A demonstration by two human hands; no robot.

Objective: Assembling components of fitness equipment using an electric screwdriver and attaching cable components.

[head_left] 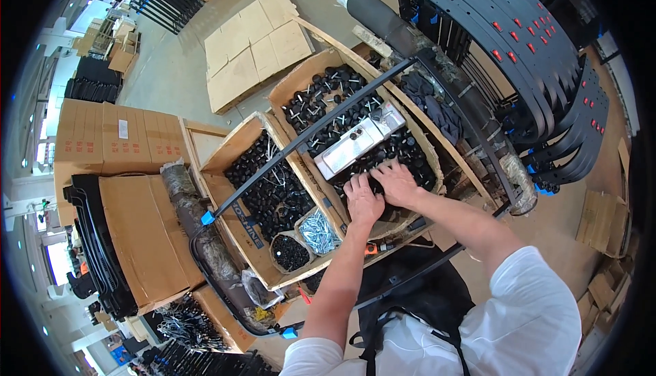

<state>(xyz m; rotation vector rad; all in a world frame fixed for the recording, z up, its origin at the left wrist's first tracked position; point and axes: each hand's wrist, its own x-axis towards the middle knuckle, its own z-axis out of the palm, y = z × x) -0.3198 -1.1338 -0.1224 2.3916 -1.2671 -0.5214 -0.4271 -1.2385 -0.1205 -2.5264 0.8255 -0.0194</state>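
Both my hands reach into a cardboard-lined bin (279, 96) of black round-headed bolts (328, 99). My left hand (364, 200) is over the near side of the pile, its bent fingers apart and their tips among the dark parts. Close beside it on the right, my right hand (395, 182) also has its fingers spread and pointing down into the pile. I see nothing held in either hand, though the thumbs and fingertips are partly hidden. Just beyond my hands, a long silvery-white box (362, 140) lies on the bolts. A black tubular frame (318, 123) passes over the bins.
To the left, a second bin holds black-headed bolts (266, 178), silver screws (318, 232) and small black parts (290, 252). Wrapped padded rails (217, 267) flank the bins. Black curved panels (492, 21) stack at the right. Flattened cardboard (256, 48) lies beyond; cartons (116, 137) stand left.
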